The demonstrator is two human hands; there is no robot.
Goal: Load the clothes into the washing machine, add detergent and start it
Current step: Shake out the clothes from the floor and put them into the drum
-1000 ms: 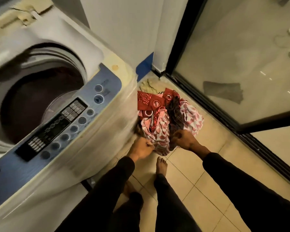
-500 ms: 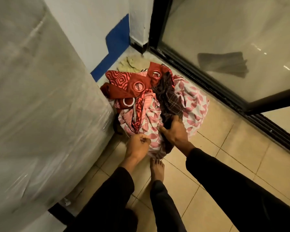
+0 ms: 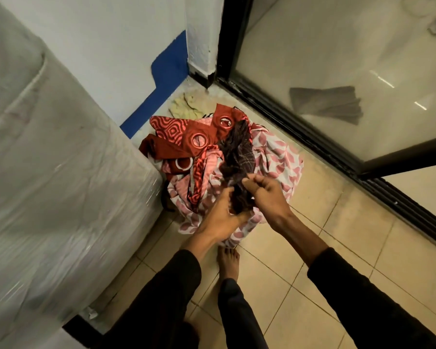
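Both hands now have fingers pinched on the dark checked cloth (image 3: pixel 237 157), left hand (image 3: pixel 222 217) and right hand (image 3: pixel 264 192) lifting it off the clothes pile (image 3: pixel 274 157) on the floor beside the washing machine (image 3: pixel 48 172), so loading's starting.

Dark brown garment (image 3: pixel 237 157): faint pale check lines. Curtain (image 3: pixel 186 137): red, lighter concentric diamond pattern (pale eyelet rings). Sheet (image 3: pixel 279 157): white with pink leaf shapes. Floor tiles (image 3: pixel 337 248): beige. Washing machine (image 3: pixel 48 172): apparently white; motion blur.
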